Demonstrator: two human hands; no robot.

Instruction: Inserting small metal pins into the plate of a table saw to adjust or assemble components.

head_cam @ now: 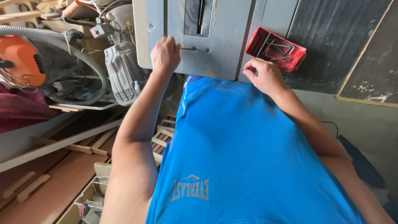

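A person in a blue shirt (244, 145) is standing at the near edge of a grey saw table (224, 49) and looking down at it. A dark slot (200, 16) is running down the middle of the table top, toward the far edge. A red tray (258, 41) full of bent wire clips (277, 52) is sitting near the right edge of the table, a little tilted. Past that edge a dark board (336, 37) is lying. To the left of the table a grey motor housing (122, 70) is standing close by, and an orange machine (20, 58) with a grey hose (83, 58) is lying further left. Wooden strips (58, 143) are lying on the floor below, and a wire basket (89, 199) is sitting near the bottom. The left hand (166, 54) is curling closed near the table's near left corner, and its fingertips are pinching the end of a thin metal pin (188, 48) that is lying flat on the table. The pin is pointing right from the hand toward a small hole (207, 50). The right hand (265, 74) is resting at the near edge, just below the red tray, with fingers bent in loosely; I cannot tell if it is holding anything.
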